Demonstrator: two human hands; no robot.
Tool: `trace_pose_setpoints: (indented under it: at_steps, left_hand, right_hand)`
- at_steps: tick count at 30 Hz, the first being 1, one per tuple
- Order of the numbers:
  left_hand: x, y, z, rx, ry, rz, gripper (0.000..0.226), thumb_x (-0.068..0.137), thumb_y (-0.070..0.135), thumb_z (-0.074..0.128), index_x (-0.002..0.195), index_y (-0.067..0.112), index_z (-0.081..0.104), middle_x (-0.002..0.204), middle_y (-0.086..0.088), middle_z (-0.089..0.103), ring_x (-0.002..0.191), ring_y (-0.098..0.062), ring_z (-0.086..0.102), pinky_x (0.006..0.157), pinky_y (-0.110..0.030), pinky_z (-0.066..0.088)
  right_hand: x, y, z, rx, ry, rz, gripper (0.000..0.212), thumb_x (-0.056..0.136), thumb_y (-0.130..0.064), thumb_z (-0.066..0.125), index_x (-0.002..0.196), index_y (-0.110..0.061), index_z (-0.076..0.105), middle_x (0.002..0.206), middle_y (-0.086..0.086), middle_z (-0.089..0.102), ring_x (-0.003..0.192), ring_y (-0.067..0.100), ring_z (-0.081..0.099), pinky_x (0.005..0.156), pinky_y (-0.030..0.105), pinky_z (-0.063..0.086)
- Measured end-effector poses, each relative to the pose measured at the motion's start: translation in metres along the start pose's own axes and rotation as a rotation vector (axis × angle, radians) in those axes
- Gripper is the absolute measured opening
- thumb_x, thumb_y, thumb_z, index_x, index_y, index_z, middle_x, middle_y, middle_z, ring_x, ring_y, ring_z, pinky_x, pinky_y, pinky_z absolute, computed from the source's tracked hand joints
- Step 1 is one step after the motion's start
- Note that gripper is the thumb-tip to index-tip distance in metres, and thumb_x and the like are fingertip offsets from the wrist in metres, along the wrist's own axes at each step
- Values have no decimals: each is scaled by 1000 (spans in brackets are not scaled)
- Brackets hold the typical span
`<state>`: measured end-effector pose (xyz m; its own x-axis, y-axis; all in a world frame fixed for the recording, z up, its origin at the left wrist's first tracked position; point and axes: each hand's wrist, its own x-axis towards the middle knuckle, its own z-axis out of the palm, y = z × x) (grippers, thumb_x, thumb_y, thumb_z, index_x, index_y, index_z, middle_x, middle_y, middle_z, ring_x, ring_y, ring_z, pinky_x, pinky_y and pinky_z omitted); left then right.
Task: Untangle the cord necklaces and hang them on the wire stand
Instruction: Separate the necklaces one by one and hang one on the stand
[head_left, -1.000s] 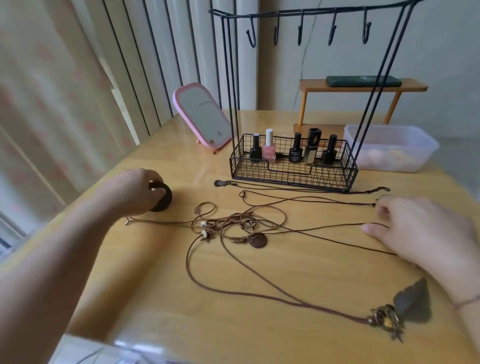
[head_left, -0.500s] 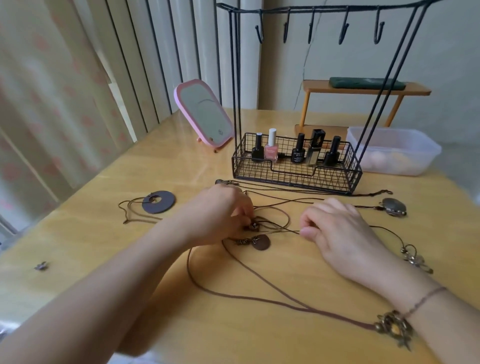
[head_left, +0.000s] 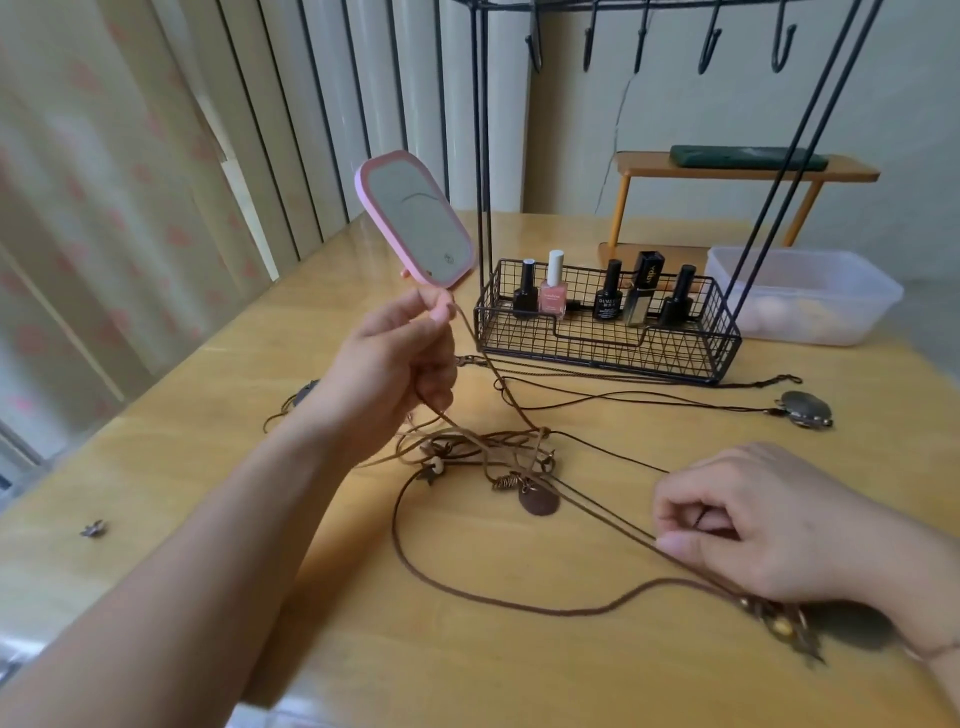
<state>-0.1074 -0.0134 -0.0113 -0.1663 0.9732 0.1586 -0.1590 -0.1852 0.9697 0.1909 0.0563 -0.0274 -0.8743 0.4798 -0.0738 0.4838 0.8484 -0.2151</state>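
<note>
A tangle of brown cord necklaces (head_left: 498, 457) lies mid-table, with a round brown pendant (head_left: 539, 503) at its lower edge. My left hand (head_left: 395, 358) is raised above the table and pinches a light brown cord that runs down into the knot. My right hand (head_left: 748, 525) rests on the table at the right and pinches thin dark cords pulled out of the tangle. A feather-and-bead pendant (head_left: 789, 631) lies under my right wrist. An oval metal pendant (head_left: 804, 409) lies at the right. The black wire stand (head_left: 608, 332) rises behind, its hooks (head_left: 709, 49) bare.
Several nail polish bottles (head_left: 553, 293) stand in the stand's basket. A pink mirror (head_left: 415, 221) leans left of it. A clear plastic box (head_left: 810, 291) and a small wooden shelf (head_left: 737, 171) sit at the back right. A small metal charm (head_left: 93, 529) lies at the left.
My left hand has lifted off the tangle, drawing a light cord upward. My right hand moved back toward me and to the right, pulling dark cords out.
</note>
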Motion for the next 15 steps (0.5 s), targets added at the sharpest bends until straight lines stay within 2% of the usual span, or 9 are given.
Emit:
trace_pose_setpoints:
  at_steps: [3, 5, 6, 8, 10, 11, 13, 14, 15]
  left_hand:
    - [-4, 4, -7, -235, -86, -12, 17, 101, 14, 37, 93, 19, 50, 63, 4, 23, 50, -9, 20, 38, -17, 29]
    - [-4, 4, -16, -358, -210, -47, 12, 99, 14, 41, 96, 19, 52, 63, 5, 22, 49, -8, 19, 36, -15, 32]
    - [-5, 4, -20, -424, -315, -81, 8, 98, 12, 46, 100, 18, 51, 63, 5, 27, 48, -7, 22, 36, -15, 36]
    - [-7, 8, -27, -520, -521, -178, 16, 98, 3, 50, 112, 11, 48, 67, -2, 43, 46, -9, 34, 40, -20, 48]
    - [-10, 13, -31, -485, -643, -247, 28, 100, -3, 49, 125, 10, 45, 76, -13, 51, 46, -11, 50, 44, -26, 55]
    - [-13, 17, -32, -418, -686, -251, 33, 99, -4, 50, 128, 10, 45, 81, -17, 52, 47, -12, 56, 46, -27, 56]
    - [-18, 28, -33, -226, -771, -196, 33, 97, -1, 57, 128, 8, 49, 90, -21, 54, 51, -15, 61, 50, -29, 59]
    - [-23, 33, -36, -87, -794, -151, 32, 95, 3, 62, 126, 6, 52, 95, -20, 56, 55, -16, 63, 52, -28, 59]
    - [-27, 39, -40, 64, -786, -120, 34, 92, 8, 68, 123, 2, 55, 98, -19, 59, 60, -18, 66, 54, -27, 59]
  right_hand:
    - [0, -3, 1, -24, 17, 53, 41, 77, -80, 34, 76, -44, 53, 74, -17, 60, 75, 4, 53, 59, 18, 33]
    - [1, -5, 0, -144, 88, 151, 49, 82, -79, 34, 73, -35, 53, 72, -16, 59, 73, 0, 52, 61, 17, 35]
    - [2, -6, -2, -197, 130, 214, 49, 85, -76, 37, 73, -32, 53, 71, -16, 59, 72, -2, 50, 59, 16, 33]
    - [2, -1, -6, -275, 193, 299, 44, 91, -70, 39, 72, -31, 51, 71, -14, 59, 71, -5, 49, 56, 15, 30]
    - [1, 2, -9, -322, 221, 397, 37, 93, -65, 41, 76, -34, 52, 75, -17, 57, 74, -4, 49, 55, 15, 32]
    - [2, 4, -8, -318, 267, 412, 30, 93, -62, 45, 80, -36, 54, 82, -20, 55, 81, -2, 50, 61, 18, 38]
    - [5, 7, 1, -232, 445, 254, 16, 89, -51, 58, 95, -37, 63, 95, -22, 52, 97, 5, 48, 80, 31, 50]
    - [8, 4, 4, -129, 512, 108, 16, 87, -45, 63, 97, -33, 67, 97, -20, 54, 99, 7, 50, 84, 36, 52]
    - [9, -1, 4, 17, 504, -45, 14, 87, -43, 66, 95, -31, 69, 95, -18, 57, 97, 8, 53, 83, 38, 53]
